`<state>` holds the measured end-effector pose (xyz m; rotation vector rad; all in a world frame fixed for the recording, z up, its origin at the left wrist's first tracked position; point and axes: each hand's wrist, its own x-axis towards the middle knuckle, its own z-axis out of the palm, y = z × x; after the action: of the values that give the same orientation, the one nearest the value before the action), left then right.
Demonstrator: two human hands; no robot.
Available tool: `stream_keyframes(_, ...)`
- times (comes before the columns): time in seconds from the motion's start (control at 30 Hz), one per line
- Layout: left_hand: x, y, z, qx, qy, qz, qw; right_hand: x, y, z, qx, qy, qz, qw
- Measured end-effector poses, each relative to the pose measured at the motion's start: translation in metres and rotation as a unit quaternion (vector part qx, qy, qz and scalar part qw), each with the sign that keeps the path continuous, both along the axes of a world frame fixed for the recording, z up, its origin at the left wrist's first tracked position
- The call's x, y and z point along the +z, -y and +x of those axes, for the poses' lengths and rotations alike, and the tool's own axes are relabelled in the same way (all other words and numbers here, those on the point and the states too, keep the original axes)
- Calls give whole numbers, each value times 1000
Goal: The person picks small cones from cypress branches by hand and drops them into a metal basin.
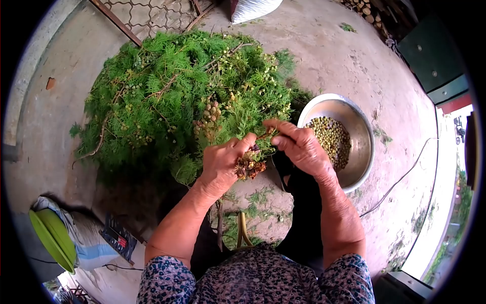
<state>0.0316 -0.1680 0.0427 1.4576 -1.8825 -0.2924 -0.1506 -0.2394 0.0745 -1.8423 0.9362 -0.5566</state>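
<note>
My left hand (218, 164) is closed around a sprig with dry, brown, opened cones (250, 165), which hang out below its thumb. Close by on the right, my right hand (306, 151) has its thumb and forefinger bent around the sprig's thin tip; the exact contact is too small to make out. Under and beyond both hands spreads a big heap of green conifer branches (152, 96), dotted with pale green cones. A cluster of brownish cones (208, 119) lies on the heap beyond my left hand. A metal basin (362, 147) holding small yellow-green seeds or cones (330, 137) stands beside my right hand.
At the lower left, a lime-green basin (50, 238) leans by a pale sack (93, 248). A white sack (255, 10) and a metal grate (152, 15) are at the far side. Stacked firewood (367, 10) lies at upper right. A cable (405, 175) crosses the concrete floor.
</note>
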Motion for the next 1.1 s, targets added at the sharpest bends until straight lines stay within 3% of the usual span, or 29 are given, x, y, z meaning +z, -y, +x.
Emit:
stream_keyframes(0.13, -4, 1, -1, -1, 27, 4, 1000, -9, -4, 7, -9, -14, -48, 999)
stream_keyframes(0.2, -3, 1, 0, 1, 16, 11, 1000, -12, -5, 8, -85, 142, 266, 950)
stream_keyframes(0.23, -2, 1, 0, 3, 5, 18, 1000, -14, -6, 9, -85, 142, 266, 950)
stream_keyframes(0.3, -12, 6, -5, 1, 30, -50, 998, -21, -10, 10, -179, 311, 419, 834)
stream_keyframes(0.33, -17, 7, -7, -5, 28, -56, 998, -24, -13, 11, -206, 325, 448, 807)
stream_keyframes(0.43, -17, 10, -17, -9, 8, -74, 997, -34, -15, 11, -255, 361, 466, 766)
stream_keyframes(0.5, -21, 10, -20, -34, 35, 9, 999, -35, -10, 2, -275, 358, 457, 767)
stream_keyframes(0.53, -23, 7, -20, -11, 35, 24, 999, -40, 4, -14, -348, 390, 411, 747)
stream_keyframes(0.57, -22, 3, -17, -12, 34, 24, 999, -42, 17, -30, -417, 419, 363, 720)
stream_keyframes(0.67, -33, 2, -5, 42, -17, -25, 999, -48, 48, -83, -470, 444, 306, 698)
stream_keyframes(0.7, -37, 4, -3, 32, -69, 21, 997, -57, 52, -95, -496, 441, 301, 685)
stream_keyframes(0.77, -45, 13, 5, 19, 22, -41, 999, -66, 57, -115, -557, 470, 285, 622)
stream_keyframes(0.83, -43, 12, 2, 27, 24, -16, 999, -81, 59, -138, -537, 470, 296, 635)
stream_keyframes(0.9, -31, 13, -1, 22, 10, -65, 998, -63, 53, -131, -616, 496, 237, 565)
stream_keyframes(0.93, -22, 13, -3, 19, 35, -85, 996, -79, 55, -147, -598, 451, 209, 629)
stream_keyframes(0.97, -25, 13, -4, 17, 35, -84, 996, -91, 57, -159, -599, 451, 208, 628)
stream_keyframes(1.0, -27, 14, -5, 15, -58, -8, 998, -99, 60, -169, -603, 364, 201, 680)
stream_keyframes(1.1, -14, 17, -11, 9, -227, 96, 969, -110, 74, -186, -677, 431, 159, 575)
